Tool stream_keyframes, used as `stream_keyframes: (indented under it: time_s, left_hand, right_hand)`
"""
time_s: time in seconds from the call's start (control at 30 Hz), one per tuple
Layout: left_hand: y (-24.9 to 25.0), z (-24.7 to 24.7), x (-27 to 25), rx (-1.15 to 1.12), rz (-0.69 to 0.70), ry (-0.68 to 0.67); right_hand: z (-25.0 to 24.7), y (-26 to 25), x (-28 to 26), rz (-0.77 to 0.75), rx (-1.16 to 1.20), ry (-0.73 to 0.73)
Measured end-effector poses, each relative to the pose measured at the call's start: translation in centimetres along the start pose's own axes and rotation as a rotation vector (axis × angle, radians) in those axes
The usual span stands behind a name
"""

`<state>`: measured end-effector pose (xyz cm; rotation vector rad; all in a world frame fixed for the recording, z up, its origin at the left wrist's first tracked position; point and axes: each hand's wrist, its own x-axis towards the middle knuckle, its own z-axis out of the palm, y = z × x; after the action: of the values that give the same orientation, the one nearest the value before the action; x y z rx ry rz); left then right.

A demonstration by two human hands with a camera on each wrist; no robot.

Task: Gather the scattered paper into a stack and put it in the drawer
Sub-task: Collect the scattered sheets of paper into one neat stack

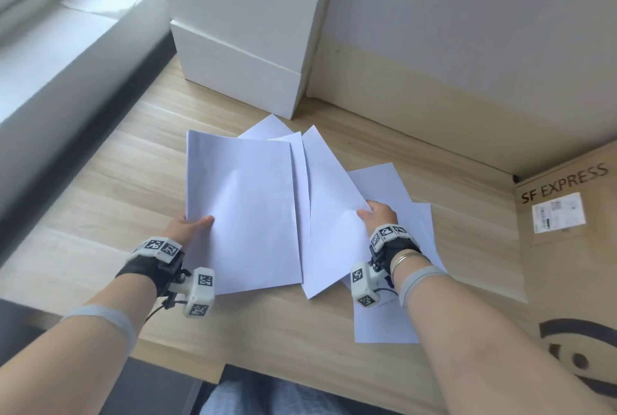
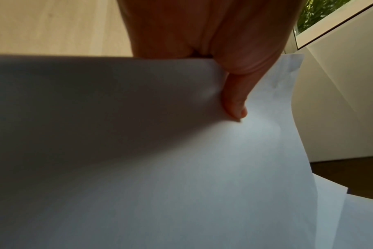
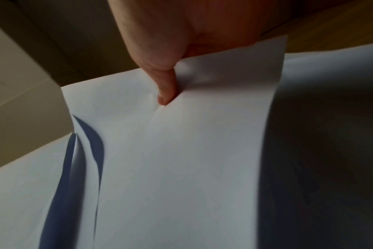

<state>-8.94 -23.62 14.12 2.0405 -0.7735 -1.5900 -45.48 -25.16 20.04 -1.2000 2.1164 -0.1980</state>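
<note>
head: bright daylight from window [image 1: 50, 30] at left, soft shadows, edges bowed | left wrist: paper [image 2: 181, 168] half shaded, soft focus | right wrist: dim, blurred, dark shadow at right of paper [image 3: 170, 151]

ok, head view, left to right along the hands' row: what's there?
left hand → large sheet it pinches → angled sheet the right hand pinches → right hand → SF Express cardboard box. Sheets under the right wrist overlap too much to order.
</note>
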Motion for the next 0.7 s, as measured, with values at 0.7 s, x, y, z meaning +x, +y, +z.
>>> stream_keyframes:
  time_s: [0.7]
  left_hand:
    - [-0.9, 4.0, 4.2, 0.119, -0.043, -0.041]
  right_hand:
    - [-6.5, 4.7, -0.6, 0.198, 0.260, 0.319]
